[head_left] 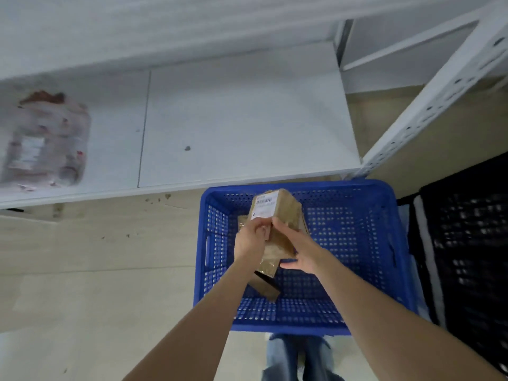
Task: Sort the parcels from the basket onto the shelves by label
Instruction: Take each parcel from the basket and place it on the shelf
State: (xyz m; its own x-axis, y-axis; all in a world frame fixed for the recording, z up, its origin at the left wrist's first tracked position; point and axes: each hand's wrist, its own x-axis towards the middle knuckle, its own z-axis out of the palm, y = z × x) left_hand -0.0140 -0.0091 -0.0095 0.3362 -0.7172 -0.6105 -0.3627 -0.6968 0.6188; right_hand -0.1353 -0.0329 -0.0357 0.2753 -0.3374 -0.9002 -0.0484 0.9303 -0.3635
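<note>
At far left, a blurred clear plastic-wrapped parcel with reddish print and a white label [44, 138] lies on the white metal shelf board [242, 114]. Below and to the right, a blue perforated plastic basket [357, 243] stands on the pale tiled floor [82, 270], just in front of the shelf edge. Over the basket, the left hand [251, 239] pinches the near corner of a brown cardboard box with a white printed label [277, 213], fingers curled tight on it. Under it in the basket lie more brown parcels [268, 281]. The right hand [298, 248] cups the same box from its right side, thumb on top, fingers spread beneath. At far right stands a black perforated crate [467, 257].
</note>
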